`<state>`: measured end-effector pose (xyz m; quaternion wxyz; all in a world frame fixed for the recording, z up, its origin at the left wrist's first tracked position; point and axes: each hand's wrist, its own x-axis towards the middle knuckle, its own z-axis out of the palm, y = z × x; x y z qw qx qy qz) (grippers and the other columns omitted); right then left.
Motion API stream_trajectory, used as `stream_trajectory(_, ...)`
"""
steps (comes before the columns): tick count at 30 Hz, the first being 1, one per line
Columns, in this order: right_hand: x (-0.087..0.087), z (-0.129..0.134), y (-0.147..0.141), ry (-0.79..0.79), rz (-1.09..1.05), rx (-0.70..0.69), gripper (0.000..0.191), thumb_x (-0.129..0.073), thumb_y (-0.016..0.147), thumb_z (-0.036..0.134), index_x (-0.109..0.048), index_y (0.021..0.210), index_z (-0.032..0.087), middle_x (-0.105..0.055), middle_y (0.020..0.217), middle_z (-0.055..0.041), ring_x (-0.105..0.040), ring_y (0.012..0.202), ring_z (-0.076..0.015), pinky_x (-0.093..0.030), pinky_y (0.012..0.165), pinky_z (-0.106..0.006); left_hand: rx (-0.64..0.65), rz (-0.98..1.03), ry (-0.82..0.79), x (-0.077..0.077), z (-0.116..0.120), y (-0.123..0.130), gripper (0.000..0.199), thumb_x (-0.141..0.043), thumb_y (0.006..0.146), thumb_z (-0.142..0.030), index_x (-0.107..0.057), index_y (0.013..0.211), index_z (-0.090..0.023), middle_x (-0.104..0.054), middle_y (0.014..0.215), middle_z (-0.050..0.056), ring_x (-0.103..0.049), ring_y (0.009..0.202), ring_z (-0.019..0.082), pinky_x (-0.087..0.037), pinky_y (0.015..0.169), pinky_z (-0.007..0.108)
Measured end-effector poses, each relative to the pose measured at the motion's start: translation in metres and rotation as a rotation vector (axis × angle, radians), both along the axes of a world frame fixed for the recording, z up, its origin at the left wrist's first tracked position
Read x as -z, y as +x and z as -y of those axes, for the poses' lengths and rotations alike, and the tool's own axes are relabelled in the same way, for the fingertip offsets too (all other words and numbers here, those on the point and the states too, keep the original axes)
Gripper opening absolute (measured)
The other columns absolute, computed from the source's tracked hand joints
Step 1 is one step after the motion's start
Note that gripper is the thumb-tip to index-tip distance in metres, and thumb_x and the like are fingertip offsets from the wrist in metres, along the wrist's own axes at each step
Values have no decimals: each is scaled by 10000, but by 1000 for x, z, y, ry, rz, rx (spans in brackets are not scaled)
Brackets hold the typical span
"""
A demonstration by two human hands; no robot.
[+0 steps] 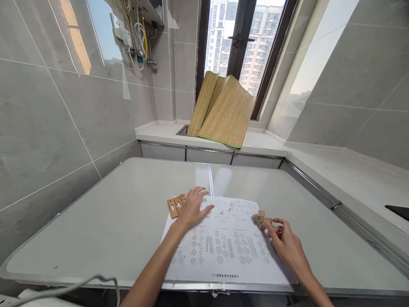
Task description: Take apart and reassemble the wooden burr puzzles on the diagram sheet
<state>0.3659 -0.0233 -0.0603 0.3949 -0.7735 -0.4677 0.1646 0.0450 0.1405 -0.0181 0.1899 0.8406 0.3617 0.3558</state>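
A large printed sheet (230,266), covered in small diagrams, lies on the folding table. At its upper left edge several flat wooden puzzle pieces (173,208) with cut-out slots lie side by side. My left hand (192,207) is over the sheet beside these pieces, thumb and fingers apart, and it hides part of the row. At the sheet's right edge sits a small cross-shaped wooden puzzle (261,219) with a numeral on it. The thumb and index finger of my right hand (285,243) pinch its right arm; the other fingers are curled.
The white folding table (105,217) has a centre seam. A bamboo mat (226,113) leans by the window, over a sink in the back counter (153,131). A grey cable (92,279) crosses the front left edge. A dark object (397,211) lies on the right counter.
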Motion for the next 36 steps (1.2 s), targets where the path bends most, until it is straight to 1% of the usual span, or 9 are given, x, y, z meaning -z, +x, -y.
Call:
stream_trajectory(7, -11, -30, -11, 142, -183, -33, 490, -634, 799, 728, -639, 895, 247, -700, 718, -51, -616, 692, -275, -400, 659, -357, 133, 129, -146, 7, 16, 54, 217, -653, 972, -414, -696, 1120, -260, -690, 1200, 68, -589, 1215, 292, -468, 1083, 490)
stream_trajectory(9, -14, -39, -21, 171, -264, -101, 527, -646, 809, 742, -644, 966, 239, -692, 722, -40, -597, 664, -247, -407, 631, -341, 174, 171, -226, 10, 19, 58, 282, -687, 946, -452, -697, 1153, -261, -704, 1198, 68, -615, 1190, 287, -483, 1065, 475)
stream_trajectory(14, -24, -69, -61, 209, -578, -355, 590, -637, 833, 778, -623, 1025, 220, -678, 754, -33, -536, 554, -174, -382, 493, -287, 260, 306, -471, 16, 13, 56, 677, -803, 842, -520, -582, 1408, -223, -678, 1355, 142, -645, 1236, 315, -512, 1055, 474)
stream_trajectory(19, -28, -93, -90, 186, -838, -562, 508, -733, 825, 703, -632, 933, 217, -651, 698, -1, -470, 511, -122, -371, 513, -273, 365, 471, -667, 12, 5, 52, 618, -747, 899, -519, -595, 1420, -222, -680, 1393, 138, -638, 1306, 304, -489, 1116, 451)
stream_trajectory(22, -27, -95, -97, 144, -942, -648, 461, -740, 850, 664, -629, 913, 221, -612, 646, 20, -470, 527, -122, -377, 533, -268, 333, 552, -727, 10, 7, 50, 624, -821, 843, -464, -627, 1380, -213, -683, 1389, 135, -627, 1312, 313, -463, 1140, 464)
stream_trajectory(27, -30, -86, -99, 64, -1026, -776, 439, -701, 904, 628, -719, 970, 195, -672, 924, -68, -562, 657, -145, -401, 524, -263, 345, 600, -788, 3, 12, 46, 607, -862, 803, -420, -667, 1330, -192, -746, 1249, 117, -697, 1164, 289, -485, 1096, 444)
stream_trajectory(30, -35, -81, -98, 28, -1051, -820, 440, -680, 921, 621, -739, 1000, 192, -664, 972, -89, -568, 688, -159, -410, 528, -273, 374, 591, -814, 0, 14, 43, 594, -855, 815, -411, -668, 1336, -194, -768, 1174, 111, -742, 1015, 267, -516, 1038, 449)
stream_trajectory(33, -37, -79, -97, 17, -1047, -825, 428, -692, 917, 610, -744, 1009, 195, -659, 963, -88, -560, 691, -160, -393, 527, -273, 389, 586, -826, 0, 14, 42, 613, -872, 798, -390, -668, 1346, -208, -750, 1248, 123, -722, 1112, 292, -507, 1056, 452)
stream_trajectory(36, -34, -80, -95, 41, -1006, -796, 395, -763, 893, 543, -741, 1083, 197, -627, 806, -27, -481, 593, -118, -378, 544, -271, 384, 587, -820, 5, 11, 43, 646, -909, 751, -354, -678, 1339, -220, -719, 1331, 130, -665, 1247, 321, -474, 1110, 469)
